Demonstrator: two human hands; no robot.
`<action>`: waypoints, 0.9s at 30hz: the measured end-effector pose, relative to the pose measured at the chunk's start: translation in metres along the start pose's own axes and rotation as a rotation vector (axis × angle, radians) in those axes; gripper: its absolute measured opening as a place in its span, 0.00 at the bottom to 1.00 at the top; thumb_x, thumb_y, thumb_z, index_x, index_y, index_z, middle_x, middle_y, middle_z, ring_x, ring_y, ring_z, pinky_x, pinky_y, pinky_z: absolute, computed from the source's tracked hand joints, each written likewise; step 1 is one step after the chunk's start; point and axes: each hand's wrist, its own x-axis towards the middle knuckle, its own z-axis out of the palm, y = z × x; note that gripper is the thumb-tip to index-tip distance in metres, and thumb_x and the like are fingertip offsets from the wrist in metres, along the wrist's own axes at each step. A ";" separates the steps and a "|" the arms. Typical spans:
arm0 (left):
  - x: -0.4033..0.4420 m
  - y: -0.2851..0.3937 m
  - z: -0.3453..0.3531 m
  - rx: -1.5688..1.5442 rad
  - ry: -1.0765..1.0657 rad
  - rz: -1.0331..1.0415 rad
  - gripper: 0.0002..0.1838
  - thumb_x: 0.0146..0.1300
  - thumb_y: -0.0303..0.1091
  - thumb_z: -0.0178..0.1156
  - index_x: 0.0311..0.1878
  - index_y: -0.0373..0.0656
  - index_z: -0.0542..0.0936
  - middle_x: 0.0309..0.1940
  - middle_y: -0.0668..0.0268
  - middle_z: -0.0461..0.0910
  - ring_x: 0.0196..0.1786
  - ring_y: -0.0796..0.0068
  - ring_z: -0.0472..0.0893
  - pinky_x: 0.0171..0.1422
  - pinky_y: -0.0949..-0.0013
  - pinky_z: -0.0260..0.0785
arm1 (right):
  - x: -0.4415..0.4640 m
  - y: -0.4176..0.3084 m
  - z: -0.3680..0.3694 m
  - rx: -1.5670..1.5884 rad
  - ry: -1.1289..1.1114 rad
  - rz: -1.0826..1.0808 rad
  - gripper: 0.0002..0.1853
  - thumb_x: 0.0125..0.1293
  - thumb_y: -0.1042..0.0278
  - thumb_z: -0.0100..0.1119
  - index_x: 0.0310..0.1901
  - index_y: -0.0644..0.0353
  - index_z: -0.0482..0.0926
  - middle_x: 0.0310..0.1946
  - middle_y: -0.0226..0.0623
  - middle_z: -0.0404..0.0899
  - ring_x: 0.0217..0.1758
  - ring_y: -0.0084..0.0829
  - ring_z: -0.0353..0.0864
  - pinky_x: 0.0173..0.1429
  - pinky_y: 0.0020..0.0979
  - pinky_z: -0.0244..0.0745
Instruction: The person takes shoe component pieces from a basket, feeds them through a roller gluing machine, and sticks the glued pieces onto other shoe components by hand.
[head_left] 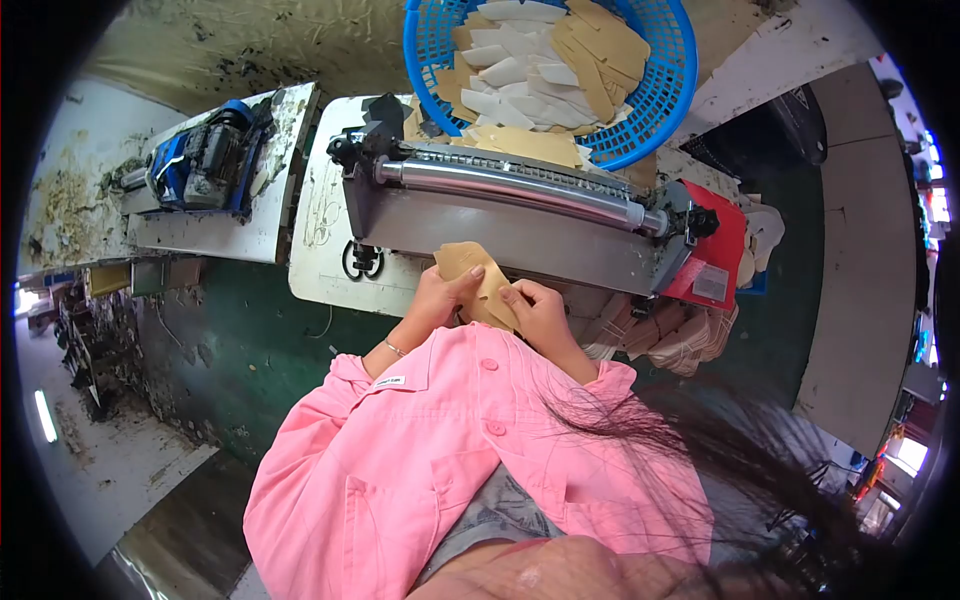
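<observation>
Close in front of my chest, both hands grip thin tan cut pieces [462, 258], which look like flat shaped sheets. My left hand [436, 299] is closed on their left side, thumb on top. My right hand [540, 312] pinches the right edge between thumb and fingers. Whether the material is leather or card I cannot tell. Just beyond my hands is a machine with a long shiny metal roller [520, 190] and a grey front panel [490, 228]. More tan pieces [525, 143] lie behind the roller.
A blue plastic basket [683, 60] full of tan and white cut pieces stands behind the machine. Bundled pieces [690, 335] sit below at the right, near a red panel [722, 240]. A blue motor [205, 160] rests on the dirty left table [215, 235].
</observation>
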 end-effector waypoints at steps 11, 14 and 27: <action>-0.007 -0.002 -0.009 -0.265 -0.067 0.024 0.16 0.70 0.33 0.63 0.54 0.33 0.79 0.45 0.61 0.85 0.46 0.72 0.85 0.49 0.66 0.78 | 0.066 0.030 -0.047 0.117 0.006 0.299 0.17 0.73 0.57 0.58 0.33 0.63 0.83 0.21 0.32 0.81 0.19 0.18 0.75 0.23 0.23 0.66; -0.001 -0.013 -0.017 -0.103 0.018 0.022 0.16 0.68 0.33 0.65 0.53 0.33 0.79 0.45 0.62 0.85 0.45 0.72 0.84 0.49 0.67 0.78 | 0.073 0.024 -0.045 0.226 0.159 0.283 0.18 0.74 0.55 0.58 0.34 0.62 0.83 0.22 0.34 0.81 0.20 0.18 0.76 0.22 0.22 0.66; -0.004 0.009 0.013 -0.170 0.045 0.005 0.16 0.62 0.38 0.72 0.45 0.36 0.83 0.38 0.64 0.85 0.38 0.78 0.83 0.41 0.71 0.75 | 0.005 0.009 -0.005 -0.041 -0.063 0.094 0.10 0.65 0.64 0.66 0.37 0.64 0.83 0.25 0.38 0.83 0.27 0.24 0.81 0.35 0.28 0.74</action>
